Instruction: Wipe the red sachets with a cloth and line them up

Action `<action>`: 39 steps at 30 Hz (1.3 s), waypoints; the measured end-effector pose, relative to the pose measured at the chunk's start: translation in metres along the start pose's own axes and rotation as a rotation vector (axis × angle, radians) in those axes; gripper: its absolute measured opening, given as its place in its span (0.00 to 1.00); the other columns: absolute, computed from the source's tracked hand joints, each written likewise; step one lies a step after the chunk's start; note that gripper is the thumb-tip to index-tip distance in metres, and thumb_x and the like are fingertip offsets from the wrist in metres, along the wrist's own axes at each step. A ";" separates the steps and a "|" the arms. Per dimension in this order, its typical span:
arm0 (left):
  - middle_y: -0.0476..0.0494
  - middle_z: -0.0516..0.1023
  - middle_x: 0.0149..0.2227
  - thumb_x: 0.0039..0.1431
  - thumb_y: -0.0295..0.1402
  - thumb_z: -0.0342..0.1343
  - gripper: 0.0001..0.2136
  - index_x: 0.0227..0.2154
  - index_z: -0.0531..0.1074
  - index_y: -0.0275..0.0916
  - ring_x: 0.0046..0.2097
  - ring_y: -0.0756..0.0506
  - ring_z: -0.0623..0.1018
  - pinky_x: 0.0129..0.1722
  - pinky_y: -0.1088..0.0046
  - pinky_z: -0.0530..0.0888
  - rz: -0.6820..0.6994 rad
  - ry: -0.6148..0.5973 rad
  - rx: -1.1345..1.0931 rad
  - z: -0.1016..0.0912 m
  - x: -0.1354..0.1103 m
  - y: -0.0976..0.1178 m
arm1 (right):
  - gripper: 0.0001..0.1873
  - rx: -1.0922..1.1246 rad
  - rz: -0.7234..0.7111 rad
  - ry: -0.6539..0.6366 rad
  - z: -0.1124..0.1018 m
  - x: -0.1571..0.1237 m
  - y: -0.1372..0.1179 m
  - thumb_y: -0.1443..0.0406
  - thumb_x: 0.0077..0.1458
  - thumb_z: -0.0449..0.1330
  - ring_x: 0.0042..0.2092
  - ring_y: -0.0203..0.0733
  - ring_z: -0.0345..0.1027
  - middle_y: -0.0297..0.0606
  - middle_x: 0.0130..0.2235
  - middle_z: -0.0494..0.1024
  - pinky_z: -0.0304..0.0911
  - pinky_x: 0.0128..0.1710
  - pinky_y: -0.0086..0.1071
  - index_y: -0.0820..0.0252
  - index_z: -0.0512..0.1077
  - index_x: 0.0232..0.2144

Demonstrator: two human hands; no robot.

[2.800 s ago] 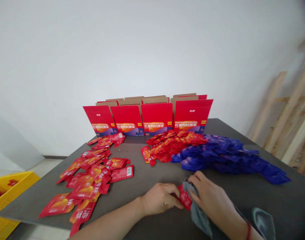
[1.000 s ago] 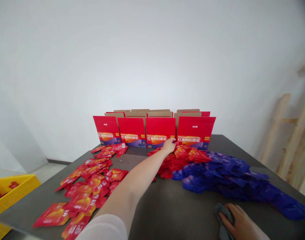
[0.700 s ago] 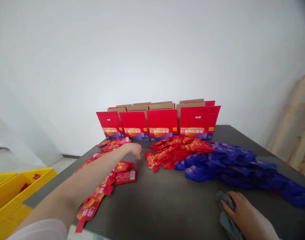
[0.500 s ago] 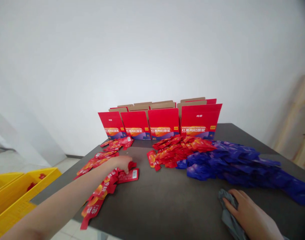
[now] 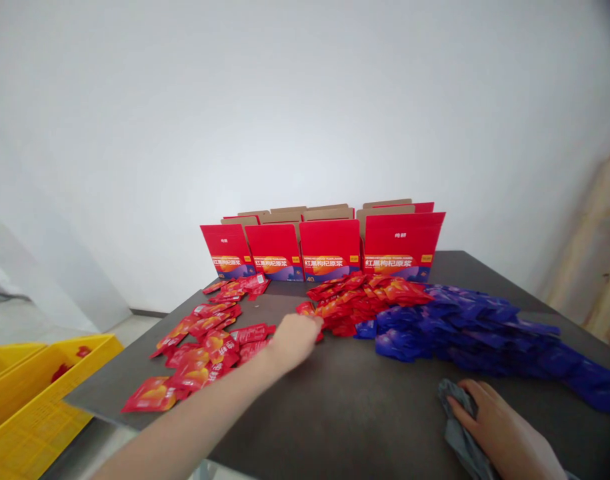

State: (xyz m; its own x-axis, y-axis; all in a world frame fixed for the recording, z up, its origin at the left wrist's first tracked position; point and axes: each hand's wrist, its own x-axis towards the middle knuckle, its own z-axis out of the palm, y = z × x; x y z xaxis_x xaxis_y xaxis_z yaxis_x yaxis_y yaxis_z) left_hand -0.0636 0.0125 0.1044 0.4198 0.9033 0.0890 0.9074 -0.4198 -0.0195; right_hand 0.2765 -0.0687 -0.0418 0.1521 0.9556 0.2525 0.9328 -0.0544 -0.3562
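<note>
"Where is your left hand (image 5: pixel 295 340)?"

"Just below the frame's centre, at the left edge of the middle pile of red packets (image 5: pixel 349 303). I can't tell whether its fingers are closed on one."

"And your right hand (image 5: pixel 505 427)?"

"Lower right, my fingers clamped on a grey cloth (image 5: pixel 462 433). Blue packets (image 5: pixel 465 330) lie above it, right of centre."
</note>
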 end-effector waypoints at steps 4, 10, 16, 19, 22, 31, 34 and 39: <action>0.37 0.78 0.38 0.62 0.28 0.45 0.13 0.48 0.67 0.35 0.38 0.41 0.78 0.37 0.66 0.73 0.220 -0.012 -0.081 0.028 0.001 0.089 | 0.19 0.038 0.011 -0.063 -0.009 -0.001 -0.007 0.51 0.58 0.45 0.36 0.44 0.73 0.41 0.41 0.75 0.62 0.33 0.37 0.54 0.69 0.40; 0.39 0.75 0.46 0.54 0.44 0.58 0.23 0.50 0.67 0.39 0.46 0.39 0.76 0.45 0.65 0.72 0.231 -0.055 -0.354 0.041 -0.003 0.087 | 0.17 0.056 0.024 -0.084 -0.018 0.000 -0.013 0.53 0.57 0.47 0.35 0.42 0.72 0.38 0.40 0.75 0.61 0.32 0.35 0.53 0.70 0.38; 0.36 0.72 0.43 0.35 0.50 0.67 0.30 0.39 0.71 0.34 0.45 0.36 0.73 0.42 0.62 0.72 0.090 -0.203 -0.199 0.049 -0.029 0.056 | 0.18 0.047 0.038 -0.084 -0.015 0.000 -0.015 0.53 0.57 0.46 0.34 0.43 0.72 0.40 0.40 0.74 0.60 0.31 0.36 0.54 0.69 0.39; 0.38 0.72 0.42 0.34 0.44 0.69 0.28 0.38 0.69 0.35 0.43 0.38 0.74 0.41 0.64 0.72 0.103 -0.238 -0.251 0.055 -0.031 0.068 | 0.17 0.054 0.021 -0.079 -0.020 0.001 -0.015 0.54 0.58 0.46 0.34 0.42 0.72 0.40 0.42 0.73 0.60 0.31 0.35 0.54 0.69 0.39; 0.41 0.74 0.39 0.37 0.39 0.68 0.25 0.40 0.68 0.36 0.38 0.40 0.75 0.36 0.67 0.71 0.071 -0.310 -0.388 0.058 -0.021 0.081 | 0.15 0.037 -0.009 -0.051 -0.033 0.000 -0.022 0.55 0.58 0.46 0.35 0.41 0.71 0.38 0.42 0.73 0.60 0.31 0.34 0.53 0.69 0.39; 0.54 0.68 0.22 0.42 0.27 0.61 0.08 0.27 0.68 0.36 0.23 0.53 0.66 0.24 0.78 0.63 0.078 -0.617 -1.167 0.093 0.010 0.102 | 0.07 -0.097 -0.233 -0.039 -0.026 -0.016 -0.104 0.62 0.59 0.51 0.39 0.37 0.71 0.35 0.41 0.71 0.62 0.32 0.28 0.51 0.67 0.39; 0.55 0.68 0.21 0.44 0.28 0.59 0.07 0.28 0.69 0.36 0.22 0.54 0.65 0.22 0.78 0.61 0.104 -0.621 -1.098 0.091 0.010 0.096 | 0.06 -0.137 -0.200 -0.044 -0.014 -0.009 -0.103 0.63 0.59 0.52 0.38 0.38 0.71 0.35 0.40 0.71 0.61 0.30 0.28 0.53 0.67 0.38; 0.56 0.67 0.22 0.47 0.29 0.57 0.06 0.30 0.68 0.37 0.23 0.54 0.65 0.23 0.79 0.60 0.106 -0.680 -1.033 0.080 0.011 0.088 | 0.07 -0.196 -0.106 -0.031 -0.019 0.003 -0.061 0.62 0.59 0.50 0.35 0.42 0.71 0.38 0.37 0.70 0.59 0.27 0.31 0.58 0.67 0.37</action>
State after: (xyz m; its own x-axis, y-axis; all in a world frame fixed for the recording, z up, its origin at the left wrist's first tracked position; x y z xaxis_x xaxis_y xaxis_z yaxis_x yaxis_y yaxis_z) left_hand 0.0220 -0.0075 0.0236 0.6950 0.5939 -0.4053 0.5570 -0.0883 0.8258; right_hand 0.2263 -0.0684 -0.0018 0.0429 0.9673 0.2500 0.9891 -0.0059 -0.1469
